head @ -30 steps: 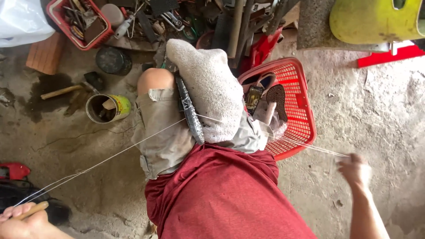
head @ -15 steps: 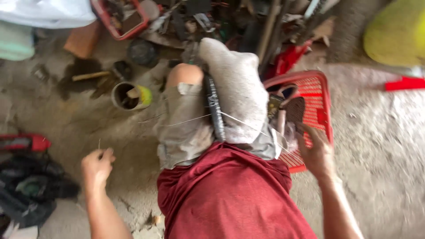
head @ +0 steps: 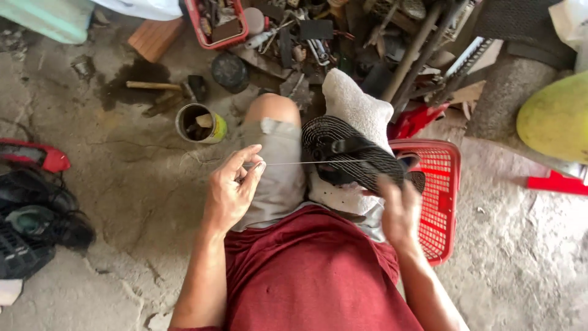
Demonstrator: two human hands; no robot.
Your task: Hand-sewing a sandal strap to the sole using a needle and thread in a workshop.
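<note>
A black shoe sole [head: 355,158] lies sole-up on a white cloth [head: 354,110] draped over my right thigh. My left hand [head: 231,190] is raised above my left thigh and pinches a thin pale thread [head: 306,162] that runs taut across to the shoe. My right hand [head: 399,211], blurred, is at the near edge of the shoe; whether it grips the shoe or the thread's other end I cannot tell.
A red plastic basket [head: 440,202] stands by my right leg. A tin can [head: 199,124], a hammer [head: 165,87] and a red tray of tools [head: 214,24] lie ahead among scrap. Dark shoes [head: 37,220] sit at the left, a yellow-green container [head: 554,119] at the right.
Both hands came in from wide apart to close by the shoe. The shoe has been turned so its ribbed sole faces up, and the thread is now short and taut.
</note>
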